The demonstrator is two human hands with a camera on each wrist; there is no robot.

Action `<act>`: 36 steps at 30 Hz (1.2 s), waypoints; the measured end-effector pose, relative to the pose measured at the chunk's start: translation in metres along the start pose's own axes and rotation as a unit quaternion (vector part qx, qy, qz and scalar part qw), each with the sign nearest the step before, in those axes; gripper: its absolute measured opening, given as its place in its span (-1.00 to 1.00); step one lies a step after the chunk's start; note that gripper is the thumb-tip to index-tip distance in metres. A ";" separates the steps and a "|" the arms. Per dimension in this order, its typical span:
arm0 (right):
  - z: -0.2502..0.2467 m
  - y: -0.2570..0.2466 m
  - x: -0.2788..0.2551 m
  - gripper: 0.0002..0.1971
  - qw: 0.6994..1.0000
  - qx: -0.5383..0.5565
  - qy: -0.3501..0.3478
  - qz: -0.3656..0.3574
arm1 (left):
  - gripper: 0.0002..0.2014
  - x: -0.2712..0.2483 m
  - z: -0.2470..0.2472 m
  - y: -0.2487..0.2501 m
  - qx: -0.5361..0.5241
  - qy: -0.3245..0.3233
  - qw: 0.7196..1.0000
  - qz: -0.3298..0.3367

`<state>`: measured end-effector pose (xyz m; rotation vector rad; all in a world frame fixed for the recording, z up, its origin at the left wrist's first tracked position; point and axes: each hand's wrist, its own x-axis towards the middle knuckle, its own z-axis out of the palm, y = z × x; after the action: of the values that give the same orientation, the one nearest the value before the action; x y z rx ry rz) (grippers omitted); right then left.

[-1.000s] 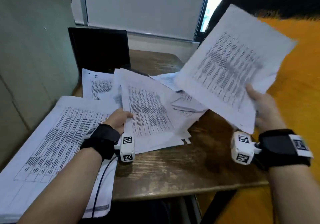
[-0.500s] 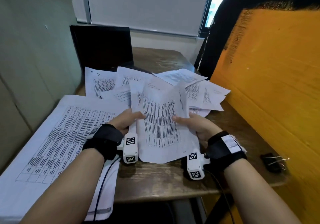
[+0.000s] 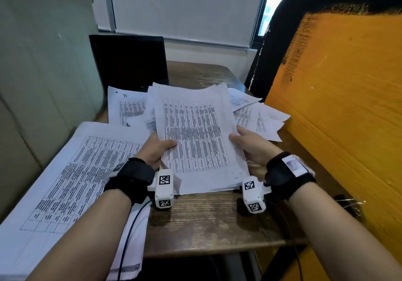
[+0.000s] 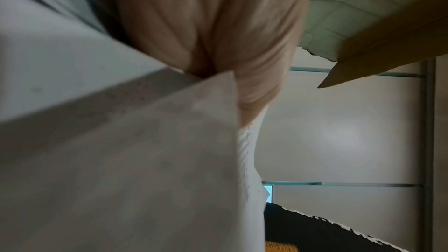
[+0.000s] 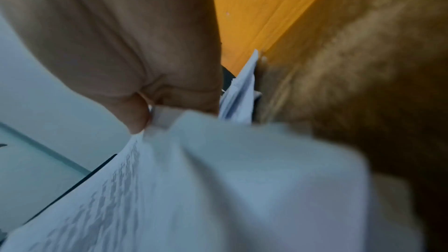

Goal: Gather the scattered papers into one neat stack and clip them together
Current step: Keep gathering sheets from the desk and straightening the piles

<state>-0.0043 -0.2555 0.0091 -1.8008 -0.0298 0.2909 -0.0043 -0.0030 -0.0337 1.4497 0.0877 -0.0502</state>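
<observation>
A stack of printed sheets (image 3: 195,137) is held over the wooden table (image 3: 206,222), tilted up toward me. My left hand (image 3: 156,148) grips its left edge with the thumb on top. At the right edge my right hand (image 3: 250,141) grips it the same way. Both wrist views are blurred; each shows the palm close up against the paper (image 4: 145,160) (image 5: 194,179). More loose sheets (image 3: 258,117) lie scattered behind and to the right of the stack. A black binder clip (image 3: 348,204) lies at the table's right edge, partly behind my right forearm.
A large printed table sheet (image 3: 65,182) hangs over the table's left side. A black screen (image 3: 128,63) stands at the back left. An orange board (image 3: 337,106) leans close along the right. A green-grey wall (image 3: 43,74) closes the left side.
My right hand brought its raised sheets down onto the pile in my left hand. Both hands now hold one stack, lifted and straighter than half a second ago.
</observation>
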 end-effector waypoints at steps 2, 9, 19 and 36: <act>-0.011 -0.012 0.012 -0.62 0.994 -0.097 0.055 -0.009 | -0.60 0.003 -0.004 -0.001 -0.028 0.064 0.997 0.037; -0.062 -0.007 0.066 -0.09 0.785 -0.612 0.068 0.072 | -0.70 0.013 -0.008 -0.009 -0.145 0.060 0.987 -0.044; -0.076 0.006 0.089 -0.72 0.742 -0.665 0.031 0.079 | -0.76 0.010 -0.005 -0.003 -0.180 0.018 0.982 -0.059; -0.006 -0.036 -0.027 -0.72 0.793 -0.590 0.096 -0.120 | -0.56 0.005 -0.005 -0.003 -0.029 -0.044 0.988 -0.146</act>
<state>-0.0243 -0.2565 0.0496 -3.0336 -0.3654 -0.1712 0.0005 0.0014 -0.0378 1.3647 0.2266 -0.3478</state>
